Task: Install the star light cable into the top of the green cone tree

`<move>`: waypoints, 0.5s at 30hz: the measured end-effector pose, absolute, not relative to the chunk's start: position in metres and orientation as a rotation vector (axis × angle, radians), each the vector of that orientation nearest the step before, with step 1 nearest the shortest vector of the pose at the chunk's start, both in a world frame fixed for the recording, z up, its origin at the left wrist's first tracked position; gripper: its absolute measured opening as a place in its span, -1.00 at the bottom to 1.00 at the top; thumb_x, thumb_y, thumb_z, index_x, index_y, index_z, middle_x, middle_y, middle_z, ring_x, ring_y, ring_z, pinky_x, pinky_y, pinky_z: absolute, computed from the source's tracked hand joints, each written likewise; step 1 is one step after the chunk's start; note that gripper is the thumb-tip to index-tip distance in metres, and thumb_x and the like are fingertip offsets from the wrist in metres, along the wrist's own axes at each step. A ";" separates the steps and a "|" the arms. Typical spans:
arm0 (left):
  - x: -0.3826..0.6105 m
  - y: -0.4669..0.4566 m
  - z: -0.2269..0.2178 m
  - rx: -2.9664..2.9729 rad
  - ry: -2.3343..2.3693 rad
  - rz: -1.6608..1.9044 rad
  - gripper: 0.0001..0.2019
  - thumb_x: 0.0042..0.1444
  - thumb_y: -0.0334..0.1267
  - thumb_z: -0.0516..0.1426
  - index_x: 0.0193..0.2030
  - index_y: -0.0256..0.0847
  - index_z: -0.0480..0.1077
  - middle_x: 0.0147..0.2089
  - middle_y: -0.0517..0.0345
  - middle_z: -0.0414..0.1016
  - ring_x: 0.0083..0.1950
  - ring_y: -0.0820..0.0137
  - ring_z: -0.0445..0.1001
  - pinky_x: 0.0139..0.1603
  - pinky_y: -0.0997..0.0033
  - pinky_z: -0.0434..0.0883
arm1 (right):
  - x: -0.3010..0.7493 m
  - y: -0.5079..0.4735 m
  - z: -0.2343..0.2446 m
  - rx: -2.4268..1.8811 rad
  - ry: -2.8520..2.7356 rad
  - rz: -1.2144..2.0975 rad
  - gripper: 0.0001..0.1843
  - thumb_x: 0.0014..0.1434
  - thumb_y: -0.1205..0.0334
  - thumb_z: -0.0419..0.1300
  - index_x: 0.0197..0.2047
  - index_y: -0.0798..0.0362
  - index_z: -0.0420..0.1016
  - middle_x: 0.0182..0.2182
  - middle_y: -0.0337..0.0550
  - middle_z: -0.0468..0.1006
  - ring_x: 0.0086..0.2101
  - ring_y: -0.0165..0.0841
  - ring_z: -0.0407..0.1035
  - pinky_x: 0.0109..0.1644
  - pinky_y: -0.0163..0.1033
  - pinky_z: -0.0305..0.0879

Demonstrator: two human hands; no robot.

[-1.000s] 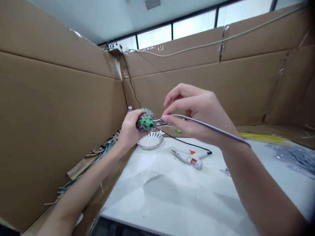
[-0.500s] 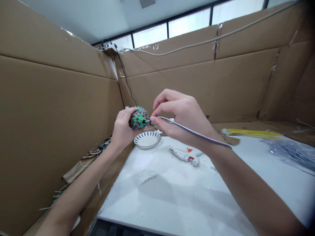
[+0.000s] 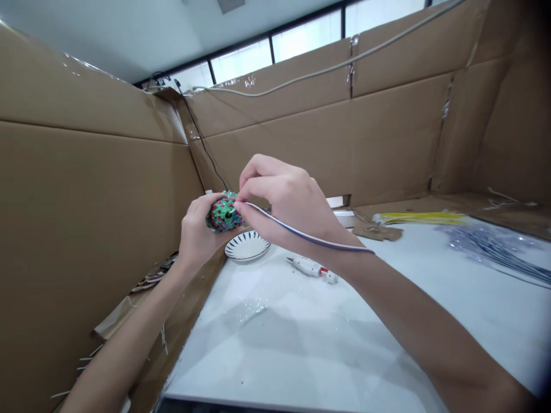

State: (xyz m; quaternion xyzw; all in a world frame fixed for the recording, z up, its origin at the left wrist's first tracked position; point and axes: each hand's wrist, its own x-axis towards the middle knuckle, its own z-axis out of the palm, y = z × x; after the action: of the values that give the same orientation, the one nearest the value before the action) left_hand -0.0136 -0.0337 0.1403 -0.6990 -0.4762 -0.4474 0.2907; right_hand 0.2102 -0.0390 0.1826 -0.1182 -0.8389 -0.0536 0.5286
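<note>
My left hand is closed around a glittery green ball speckled with pink and blue, which has a small dark hole in the side that shows. Close against the ball, my right hand pinches a thin white-and-blue wire between thumb and forefinger. The wire's long end trails back over the right wrist. Its front tip is hidden at the fingertips, so I cannot tell whether it touches the ball. Below both hands stands a white plate with dark blue stripes.
A white glue gun lies on the white table, with glitter scattered nearby. Yellow strips and a bundle of dark wires lie at the right. Cardboard walls enclose the left and back.
The right fingertips have come closer to the ball. The white wire tip, seen earlier at the hole, is now hidden. The whole view has shifted, with the scene moving left.
</note>
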 end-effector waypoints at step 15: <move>-0.012 -0.033 0.139 -1.863 -1.261 -1.226 -0.49 -0.14 -0.14 0.34 -0.01 -0.11 0.36 -0.04 0.07 0.46 -0.02 0.13 0.45 -0.16 0.19 0.46 | 0.209 -0.041 0.185 -0.299 -2.017 -0.102 -0.77 0.20 0.29 0.04 -0.39 0.13 0.48 -0.26 -0.21 0.42 -0.38 -0.48 0.23 -0.36 -0.30 0.05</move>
State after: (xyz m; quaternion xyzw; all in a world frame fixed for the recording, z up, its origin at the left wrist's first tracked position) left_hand -0.0118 -0.0325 0.1392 -0.6969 -0.4716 -0.4587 0.2855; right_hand 0.2087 -0.0414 0.1854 -0.1250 -0.8422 -0.0424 0.5227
